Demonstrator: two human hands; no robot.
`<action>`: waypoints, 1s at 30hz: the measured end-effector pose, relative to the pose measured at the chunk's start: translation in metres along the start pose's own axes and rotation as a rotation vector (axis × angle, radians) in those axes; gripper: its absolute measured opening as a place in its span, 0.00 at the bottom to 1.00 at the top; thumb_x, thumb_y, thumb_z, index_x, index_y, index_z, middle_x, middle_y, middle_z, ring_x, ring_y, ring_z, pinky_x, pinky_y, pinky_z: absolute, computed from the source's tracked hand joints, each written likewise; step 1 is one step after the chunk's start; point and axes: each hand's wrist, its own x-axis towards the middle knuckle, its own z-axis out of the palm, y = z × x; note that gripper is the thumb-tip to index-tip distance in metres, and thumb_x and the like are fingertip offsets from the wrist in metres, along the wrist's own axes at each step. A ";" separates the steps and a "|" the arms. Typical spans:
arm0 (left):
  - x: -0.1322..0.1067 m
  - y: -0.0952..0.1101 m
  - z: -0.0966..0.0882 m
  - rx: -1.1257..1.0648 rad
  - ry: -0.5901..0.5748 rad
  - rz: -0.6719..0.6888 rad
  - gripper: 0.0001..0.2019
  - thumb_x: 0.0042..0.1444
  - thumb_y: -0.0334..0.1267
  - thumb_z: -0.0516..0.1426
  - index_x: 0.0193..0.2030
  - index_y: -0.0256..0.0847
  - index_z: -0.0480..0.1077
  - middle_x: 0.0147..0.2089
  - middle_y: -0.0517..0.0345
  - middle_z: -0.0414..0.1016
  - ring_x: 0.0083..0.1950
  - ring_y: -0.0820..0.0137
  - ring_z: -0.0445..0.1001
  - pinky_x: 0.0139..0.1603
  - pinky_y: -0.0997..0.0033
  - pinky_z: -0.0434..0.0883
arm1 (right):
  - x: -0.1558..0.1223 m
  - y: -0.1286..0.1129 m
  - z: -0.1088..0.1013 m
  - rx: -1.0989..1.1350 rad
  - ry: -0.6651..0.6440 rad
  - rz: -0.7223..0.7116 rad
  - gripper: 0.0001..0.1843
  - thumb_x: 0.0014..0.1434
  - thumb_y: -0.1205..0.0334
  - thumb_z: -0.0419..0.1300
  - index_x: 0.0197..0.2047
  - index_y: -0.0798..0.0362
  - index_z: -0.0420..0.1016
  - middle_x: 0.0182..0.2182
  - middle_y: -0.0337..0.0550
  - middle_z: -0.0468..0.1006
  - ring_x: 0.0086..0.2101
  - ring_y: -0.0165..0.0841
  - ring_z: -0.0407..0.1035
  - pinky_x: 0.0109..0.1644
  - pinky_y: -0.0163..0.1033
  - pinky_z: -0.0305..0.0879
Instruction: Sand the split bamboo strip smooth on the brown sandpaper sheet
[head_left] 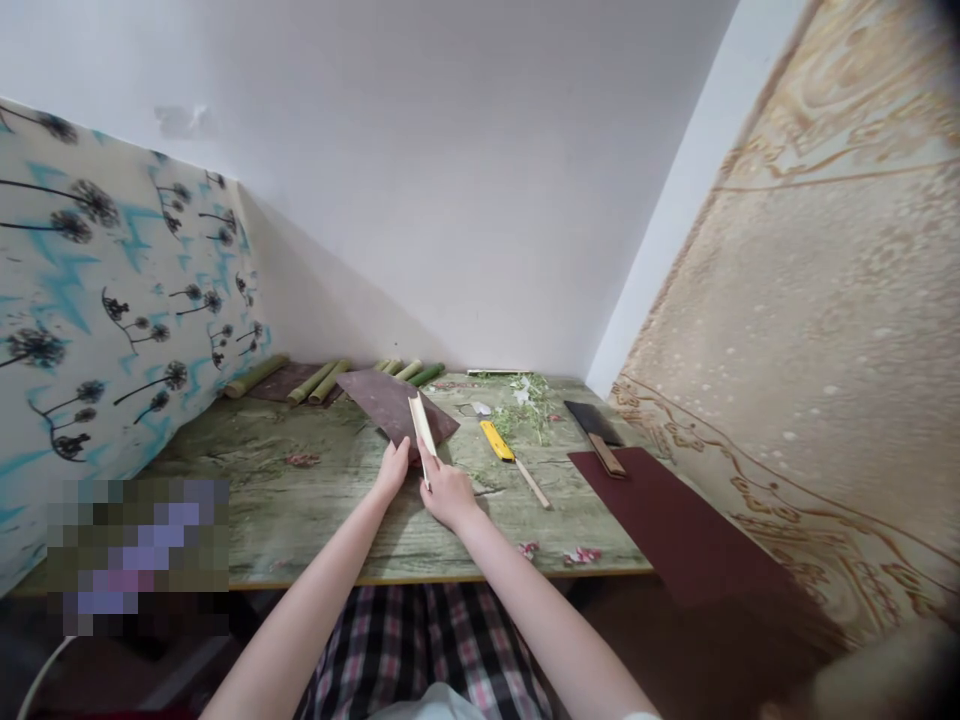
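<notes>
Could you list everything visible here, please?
strip: one, pale, centre
sheets: two, brown, centre and back
bamboo pieces: several, green, back left
tool: one, yellow, mid-table
stick: one, tan, beside tool
cleaver: one, black, right
mat: one, maroon, right
plant scraps: many, green, back
table: one, greenish, centre
flowered covering: one, white, left
swirled covering: one, beige, right
wall: one, white, back
garment: one, plaid, bottom
left hand: one, bare, on sheet
right hand: one, bare, on strip

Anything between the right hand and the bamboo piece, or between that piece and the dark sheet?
Nothing visible. The right hand holds the bamboo piece directly, and the piece overlaps the dark sheet in view. The yellow cutter lies off to the right.
</notes>
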 end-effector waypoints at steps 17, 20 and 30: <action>-0.005 0.004 -0.001 0.303 -0.134 0.068 0.24 0.49 0.54 0.47 0.29 0.31 0.70 0.30 0.47 0.74 0.35 0.62 0.71 0.37 0.67 0.66 | 0.005 0.000 0.006 -0.102 0.007 0.092 0.37 0.56 0.65 0.45 0.62 0.53 0.23 0.45 0.53 0.67 0.35 0.36 0.67 0.36 0.38 0.62; -0.004 0.003 -0.002 0.302 -0.111 0.086 0.23 0.50 0.53 0.47 0.29 0.32 0.70 0.30 0.47 0.74 0.35 0.63 0.71 0.36 0.68 0.66 | 0.004 -0.001 0.006 -0.111 -0.006 0.088 0.37 0.57 0.64 0.44 0.62 0.55 0.24 0.44 0.54 0.68 0.34 0.36 0.67 0.35 0.38 0.62; -0.003 0.005 -0.002 0.217 -0.094 0.046 0.23 0.49 0.53 0.48 0.32 0.31 0.70 0.33 0.47 0.75 0.37 0.63 0.72 0.39 0.67 0.66 | 0.003 0.000 0.004 -0.119 0.020 0.067 0.35 0.56 0.65 0.44 0.63 0.55 0.27 0.48 0.54 0.66 0.34 0.35 0.67 0.35 0.38 0.62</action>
